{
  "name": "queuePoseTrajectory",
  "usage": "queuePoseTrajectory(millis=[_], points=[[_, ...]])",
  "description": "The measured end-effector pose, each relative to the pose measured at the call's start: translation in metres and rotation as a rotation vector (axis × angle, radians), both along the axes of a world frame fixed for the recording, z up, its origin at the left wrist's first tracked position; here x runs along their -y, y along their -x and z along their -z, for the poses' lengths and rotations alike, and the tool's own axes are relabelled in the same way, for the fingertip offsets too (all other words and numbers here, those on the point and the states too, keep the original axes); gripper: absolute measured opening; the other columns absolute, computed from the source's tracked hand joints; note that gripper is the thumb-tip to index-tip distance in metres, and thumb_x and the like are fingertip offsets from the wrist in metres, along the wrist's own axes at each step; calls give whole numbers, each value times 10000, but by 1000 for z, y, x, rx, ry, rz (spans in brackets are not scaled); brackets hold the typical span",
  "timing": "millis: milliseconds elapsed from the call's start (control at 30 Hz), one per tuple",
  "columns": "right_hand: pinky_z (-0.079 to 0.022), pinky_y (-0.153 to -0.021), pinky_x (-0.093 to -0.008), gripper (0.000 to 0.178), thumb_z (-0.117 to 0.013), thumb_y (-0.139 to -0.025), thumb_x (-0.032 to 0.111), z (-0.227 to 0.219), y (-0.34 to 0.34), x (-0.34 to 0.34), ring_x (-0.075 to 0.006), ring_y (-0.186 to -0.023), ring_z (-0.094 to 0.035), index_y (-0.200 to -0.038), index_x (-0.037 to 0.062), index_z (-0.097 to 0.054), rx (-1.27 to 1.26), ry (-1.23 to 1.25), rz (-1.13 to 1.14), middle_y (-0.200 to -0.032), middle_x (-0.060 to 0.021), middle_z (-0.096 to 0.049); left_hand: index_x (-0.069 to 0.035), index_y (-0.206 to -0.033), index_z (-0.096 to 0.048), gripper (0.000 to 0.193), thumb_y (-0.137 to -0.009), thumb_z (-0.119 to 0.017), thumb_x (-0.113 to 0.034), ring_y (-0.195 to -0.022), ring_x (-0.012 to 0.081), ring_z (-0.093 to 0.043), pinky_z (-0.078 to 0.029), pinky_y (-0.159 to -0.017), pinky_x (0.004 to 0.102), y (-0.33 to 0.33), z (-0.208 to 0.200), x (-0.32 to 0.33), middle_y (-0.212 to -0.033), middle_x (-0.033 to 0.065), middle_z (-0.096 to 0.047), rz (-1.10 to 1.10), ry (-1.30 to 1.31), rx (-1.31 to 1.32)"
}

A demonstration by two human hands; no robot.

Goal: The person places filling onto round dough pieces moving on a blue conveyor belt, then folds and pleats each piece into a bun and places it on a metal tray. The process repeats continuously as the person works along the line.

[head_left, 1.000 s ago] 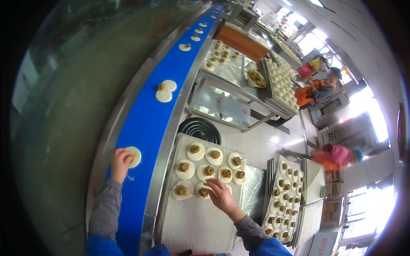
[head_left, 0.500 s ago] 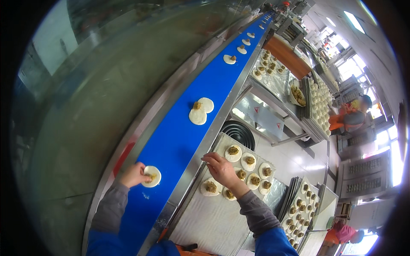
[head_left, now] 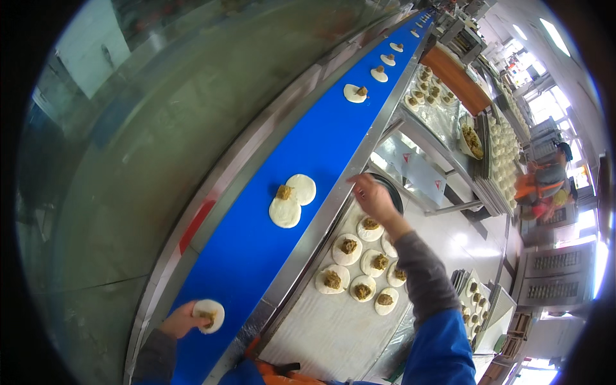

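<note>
At the lower left, my left hand (head_left: 178,321) grips the near edge of a round dough wrapper (head_left: 216,310) just over the blue conveyor belt (head_left: 247,256). A little brown filling shows on that wrapper by my fingertips. My right hand (head_left: 375,196) hovers by the belt's metal rim, its fingers partly bent and slightly apart, with nothing visible in them. Farther up the belt lie two overlapping wrappers, the nearer one (head_left: 285,212) and the farther one (head_left: 301,188), with a lump of filling (head_left: 283,192) at their left side.
Beside the belt, a tray (head_left: 308,330) carries several wrappers topped with filling, partly hidden by my right arm. A dark round pan (head_left: 393,190) sits beyond it. More wrappers (head_left: 355,94) dot the far belt. Racks, a filling bowl (head_left: 471,141) and a co-worker (head_left: 544,186) stand right.
The overlapping wrappers have come nearer along the belt. My left hand, still gripping its wrapper, is lower in view. My right hand has shifted up and right, and the whole view has turned somewhat.
</note>
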State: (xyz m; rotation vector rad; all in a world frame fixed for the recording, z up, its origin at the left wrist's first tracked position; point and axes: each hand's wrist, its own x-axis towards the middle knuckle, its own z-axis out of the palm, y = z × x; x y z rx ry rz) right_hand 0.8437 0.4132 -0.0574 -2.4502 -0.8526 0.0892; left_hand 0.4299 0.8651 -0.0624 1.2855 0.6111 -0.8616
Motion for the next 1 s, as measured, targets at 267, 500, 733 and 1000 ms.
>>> queuePoseTrajectory(millis=[267,500,733,1000], points=[[-507,-960,-482,512,-643,-861,81,27,-167,-35,-377,-1167,-598,-1355,162,-534,229,216,271,-1334,-122,-575,-33,-1485,-375,517,-994,-536,-58,-1268,246,-553,-482,-1055,400,64,6,48,-1366,143,-552,-594,360,-241],[-479,-1009,-442,479,-590,-873,53,54,-210,-89,-293,-1294,-533,-1337,171,-575,531,464,94,-1460,-56,-511,-43,-1420,-466,637,-847,-735,-107,-1176,256,-592,-513,-990,410,77,10,82,-1312,117,-599,-452,314,-143],[-492,-989,-409,406,-693,-871,239,35,-191,-90,-335,-1208,-585,-1261,130,-658,-52,351,26,-1311,-127,-623,-48,-1456,-458,721,-824,-786,-166,-1300,320,-546,-446,-1096,441,65,3,93,-1419,147,-559,-430,347,-52],[-519,-852,-418,642,-749,-830,560,66,-167,-125,-309,-936,-682,-1251,83,-662,-216,271,-102,-1050,-184,-702,-42,-1481,-375,732,-845,-736,-17,-1295,222,-527,-450,-1085,387,40,-24,106,-1373,104,-549,-224,195,-102]])
